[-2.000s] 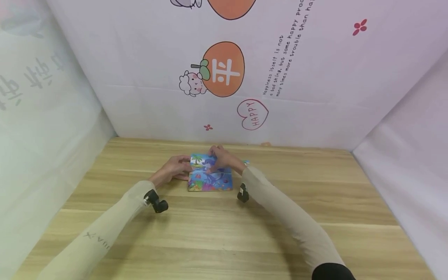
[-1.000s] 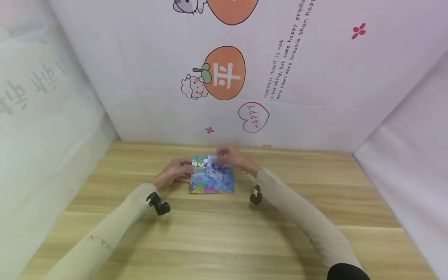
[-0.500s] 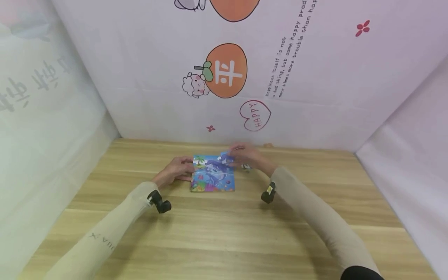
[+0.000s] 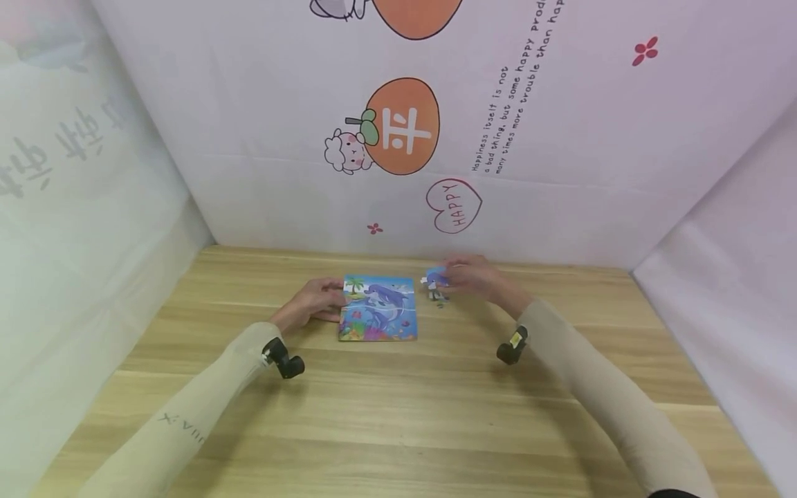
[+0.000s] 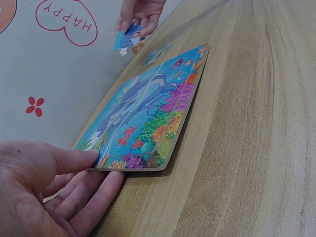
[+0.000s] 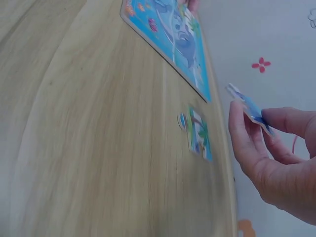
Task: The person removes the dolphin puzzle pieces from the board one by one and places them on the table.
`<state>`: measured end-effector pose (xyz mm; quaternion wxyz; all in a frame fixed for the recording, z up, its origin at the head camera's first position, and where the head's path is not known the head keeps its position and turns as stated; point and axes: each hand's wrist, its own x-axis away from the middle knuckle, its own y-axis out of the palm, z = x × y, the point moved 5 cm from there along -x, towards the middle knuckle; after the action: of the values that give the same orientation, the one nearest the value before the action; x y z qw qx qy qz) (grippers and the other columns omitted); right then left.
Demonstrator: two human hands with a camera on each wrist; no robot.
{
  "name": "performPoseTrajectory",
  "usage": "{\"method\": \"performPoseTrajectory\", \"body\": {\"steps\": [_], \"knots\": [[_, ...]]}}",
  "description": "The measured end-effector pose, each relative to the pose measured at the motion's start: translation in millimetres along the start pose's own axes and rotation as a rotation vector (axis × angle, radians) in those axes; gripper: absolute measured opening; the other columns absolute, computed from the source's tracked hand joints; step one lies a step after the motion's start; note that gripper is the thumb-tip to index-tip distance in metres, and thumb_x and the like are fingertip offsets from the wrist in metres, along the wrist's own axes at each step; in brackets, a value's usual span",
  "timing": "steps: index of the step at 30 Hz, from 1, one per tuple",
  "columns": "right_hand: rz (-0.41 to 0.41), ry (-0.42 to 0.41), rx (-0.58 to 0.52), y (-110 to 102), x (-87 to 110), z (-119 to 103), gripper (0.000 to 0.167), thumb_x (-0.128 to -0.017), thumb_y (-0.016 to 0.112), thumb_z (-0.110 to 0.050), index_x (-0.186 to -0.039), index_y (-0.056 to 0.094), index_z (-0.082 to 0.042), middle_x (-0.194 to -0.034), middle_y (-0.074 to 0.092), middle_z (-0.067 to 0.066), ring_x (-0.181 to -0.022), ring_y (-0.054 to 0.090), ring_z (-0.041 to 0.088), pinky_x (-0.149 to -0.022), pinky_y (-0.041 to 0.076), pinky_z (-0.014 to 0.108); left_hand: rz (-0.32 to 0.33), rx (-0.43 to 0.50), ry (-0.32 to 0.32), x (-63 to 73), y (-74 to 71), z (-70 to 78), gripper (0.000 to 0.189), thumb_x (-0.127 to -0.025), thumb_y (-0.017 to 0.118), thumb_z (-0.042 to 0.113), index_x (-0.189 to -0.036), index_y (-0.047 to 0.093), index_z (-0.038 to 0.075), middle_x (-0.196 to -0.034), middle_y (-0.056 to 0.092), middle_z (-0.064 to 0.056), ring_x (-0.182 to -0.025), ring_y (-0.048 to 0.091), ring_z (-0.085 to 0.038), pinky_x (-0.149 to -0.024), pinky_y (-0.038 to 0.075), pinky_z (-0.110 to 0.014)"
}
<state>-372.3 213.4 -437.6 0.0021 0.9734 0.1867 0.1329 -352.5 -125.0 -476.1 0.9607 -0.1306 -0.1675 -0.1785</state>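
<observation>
A square dolphin jigsaw puzzle [image 4: 378,311] in its board lies flat near the table's back. My left hand [image 4: 314,301] pinches its left edge; in the left wrist view the thumb lies on top and the fingertips are at the rim. To the right of the board, my right hand [image 4: 478,278] holds a blue puzzle piece [image 6: 254,112] with part of a dolphin on it, between thumb and fingers, above the table. Below that hand a loose puzzle piece [image 6: 200,131] with a palm tree rests on the wood, apart from the board.
The wooden table [image 4: 386,415] ends at a white printed cloth wall [image 4: 280,194] just behind the puzzle. White cloth walls also stand at the left [image 4: 93,194] and the right [image 4: 728,228].
My right hand has lifted the dolphin piece off the board's upper part and carried it to the right, past the board's edge. The left hand stays at the board's left edge.
</observation>
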Motion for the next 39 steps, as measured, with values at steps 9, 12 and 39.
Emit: {"method": "performPoseTrajectory", "body": {"steps": [9,12,39], "knots": [[-0.061,-0.004,-0.011,-25,21.3,1,0.021,-0.105,0.047,0.011,-0.119,0.06,0.002,-0.106,0.071,0.007,-0.1,0.071,0.019,-0.115,0.05,0.05,-0.005,0.001,-0.001,-1.1,1.0,0.4,0.064,-0.102,0.064,0.007,-0.159,0.035,-0.003,-0.142,0.057,-0.03,-0.12,0.067,-0.035,-0.081,0.068,-0.029],[-0.046,-0.002,0.007,-33,25.7,2,0.019,-0.105,0.048,0.01,-0.12,0.057,0.001,-0.107,0.07,0.006,-0.1,0.071,0.019,-0.116,0.049,0.053,-0.007,-0.002,0.0,-0.7,1.0,1.2,0.064,-0.103,0.063,0.007,-0.159,0.034,-0.003,-0.142,0.057,-0.03,-0.121,0.066,-0.036,-0.081,0.068,-0.028],[0.209,-0.098,0.776,-50,32.5,16,0.013,-0.094,0.065,0.006,-0.105,0.065,0.012,-0.1,0.072,0.024,-0.083,0.069,0.023,-0.075,0.066,0.032,0.004,0.027,-0.013,1.4,1.3,0.0,0.065,-0.101,0.067,0.005,-0.158,0.037,-0.004,-0.13,0.063,-0.025,-0.088,0.071,-0.015,-0.077,0.068,-0.028]]}}
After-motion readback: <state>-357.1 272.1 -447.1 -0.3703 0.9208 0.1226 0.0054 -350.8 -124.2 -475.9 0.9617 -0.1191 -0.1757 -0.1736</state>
